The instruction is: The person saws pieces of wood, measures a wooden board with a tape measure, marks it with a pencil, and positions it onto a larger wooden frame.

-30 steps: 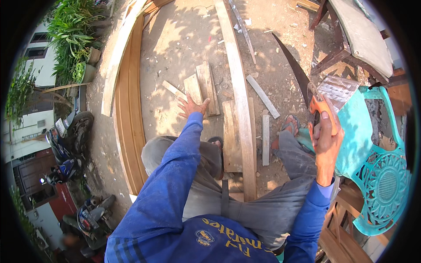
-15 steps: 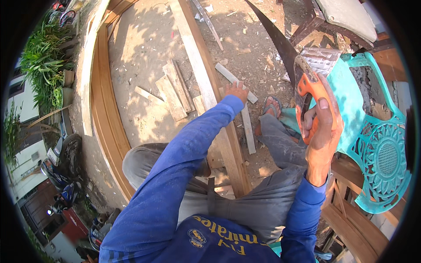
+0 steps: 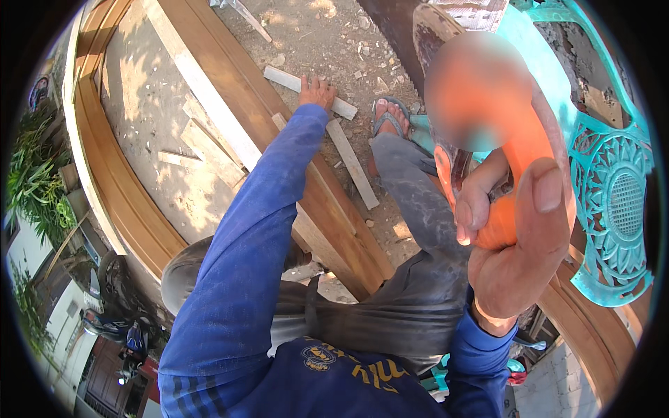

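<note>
My left hand reaches down past the wooden beam, fingers spread, over the middle of a short pale wood strip on the ground. Whether it touches the strip I cannot tell. Raised close to the camera, my right hand wraps its fingers round the orange handle of a handsaw. A round blur hides part of that handle. The saw's dark blade points away and runs out of the top of the view. The brown beam, with a pale strip along its side, slants between my knees.
A second pale strip lies near my sandalled foot. Several offcuts rest on the dirt within a curved wooden frame. A turquoise plastic chair stands at right. Plants and a motorcycle are at left.
The saw and my right hand have come up closer to the camera. My view has swung, shifting the beam and strips leftward. My left hand remains over the short strip.
</note>
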`<state>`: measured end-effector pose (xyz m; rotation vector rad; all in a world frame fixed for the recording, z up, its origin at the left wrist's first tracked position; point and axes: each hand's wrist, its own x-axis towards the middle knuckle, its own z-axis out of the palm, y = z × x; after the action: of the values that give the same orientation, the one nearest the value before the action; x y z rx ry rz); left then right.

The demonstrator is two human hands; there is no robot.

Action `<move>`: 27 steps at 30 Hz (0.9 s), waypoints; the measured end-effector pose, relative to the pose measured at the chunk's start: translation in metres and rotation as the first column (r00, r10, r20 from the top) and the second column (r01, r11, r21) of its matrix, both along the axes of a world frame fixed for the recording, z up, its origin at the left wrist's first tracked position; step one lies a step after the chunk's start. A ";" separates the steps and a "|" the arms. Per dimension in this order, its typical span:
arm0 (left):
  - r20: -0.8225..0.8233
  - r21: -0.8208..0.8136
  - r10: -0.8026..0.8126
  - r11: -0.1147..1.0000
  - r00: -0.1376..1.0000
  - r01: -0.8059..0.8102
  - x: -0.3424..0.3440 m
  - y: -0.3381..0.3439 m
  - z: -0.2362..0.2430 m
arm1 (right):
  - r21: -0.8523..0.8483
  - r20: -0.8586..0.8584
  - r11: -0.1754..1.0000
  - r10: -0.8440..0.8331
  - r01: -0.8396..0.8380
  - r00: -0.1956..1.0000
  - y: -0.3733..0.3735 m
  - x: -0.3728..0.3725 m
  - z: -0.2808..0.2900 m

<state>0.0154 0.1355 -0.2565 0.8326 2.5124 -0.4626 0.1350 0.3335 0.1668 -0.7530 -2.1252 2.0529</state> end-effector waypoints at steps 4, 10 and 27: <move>0.001 0.038 -0.089 0.995 0.996 0.089 -0.008 -0.003 0.014 | -0.052 -0.034 0.998 -0.030 0.028 0.999 0.006 0.004 -0.001; -0.019 0.653 0.508 0.658 0.861 -0.373 -0.036 0.012 0.084 | -0.209 -0.046 0.967 -0.161 0.148 0.986 0.010 0.005 -0.004; 0.323 0.307 0.946 -0.066 0.039 -0.949 0.151 0.054 0.020 | -0.195 -0.013 0.976 -0.107 0.102 0.994 -0.002 0.001 0.009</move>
<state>0.1665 0.1890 -0.2370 -1.0394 2.4239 0.7005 0.1363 0.3313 0.1761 -0.8405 -1.8495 2.2222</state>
